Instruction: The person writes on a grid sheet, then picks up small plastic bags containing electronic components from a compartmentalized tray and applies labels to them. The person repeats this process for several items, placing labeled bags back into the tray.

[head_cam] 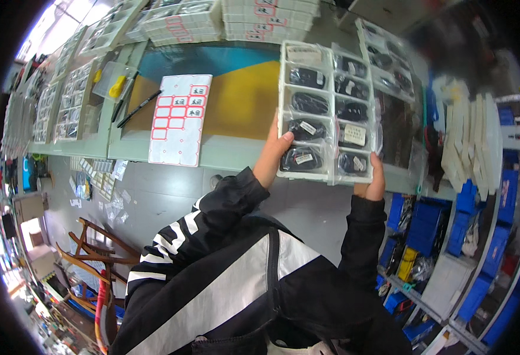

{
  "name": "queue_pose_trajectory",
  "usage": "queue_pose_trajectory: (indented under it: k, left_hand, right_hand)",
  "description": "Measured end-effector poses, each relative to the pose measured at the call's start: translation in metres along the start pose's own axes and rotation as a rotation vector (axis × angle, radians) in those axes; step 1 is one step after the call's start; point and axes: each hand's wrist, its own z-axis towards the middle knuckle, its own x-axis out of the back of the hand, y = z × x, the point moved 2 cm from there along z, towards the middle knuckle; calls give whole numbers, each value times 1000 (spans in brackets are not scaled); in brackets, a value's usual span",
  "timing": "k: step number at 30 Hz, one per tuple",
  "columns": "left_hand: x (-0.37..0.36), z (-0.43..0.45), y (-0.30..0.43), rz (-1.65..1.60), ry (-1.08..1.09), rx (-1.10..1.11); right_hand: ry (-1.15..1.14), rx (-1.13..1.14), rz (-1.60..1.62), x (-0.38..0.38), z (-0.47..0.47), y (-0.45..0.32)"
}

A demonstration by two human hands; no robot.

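A white compartment tray [332,111] is held up by both hands over the right part of the table. Its two columns of compartments hold black items in clear bags [309,102], several with small white labels. My left hand [275,148] grips the tray's left edge, thumb over the rim. My right hand [375,179] holds the lower right corner, its fingers partly hidden beneath. Left of the tray, a sheet of red-bordered stickers [175,142] lies on the table, some bearing handwriting. A black marker pen [139,109] lies beside the sheet's upper left edge.
Stacked white trays [268,22] line the table's far edge, with more filled trays [75,100] at left. Another filled tray [386,62] lies at the back right, near upright white trays [473,142]. A wooden chair [95,257] stands lower left; blue bins [428,226] fill shelving at right.
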Motion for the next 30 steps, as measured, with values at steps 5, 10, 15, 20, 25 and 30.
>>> queue_pose_trajectory:
  k: [5,10,15,20,25,30]
  left_hand:
    - [10,-4,-7,69,13,52]
    - [28,-6,-17,221,83,20]
    - [59,-8,16,1010,193,-345]
    - [63,-11,17,1644,207,-439]
    - [54,-12,17,1710,223,-480]
    - [56,-14,20,1746,165,-459]
  right_hand:
    - [-51,32,-37,-1,-8,4]
    - [49,36,-87,10,-4,12]
    - [-18,340,-287,37,4,-3]
    - [212,619,-712,46,8,25]
    - [190,717,-575,39,8,39]
    - [155,523,-490,29,1,18]
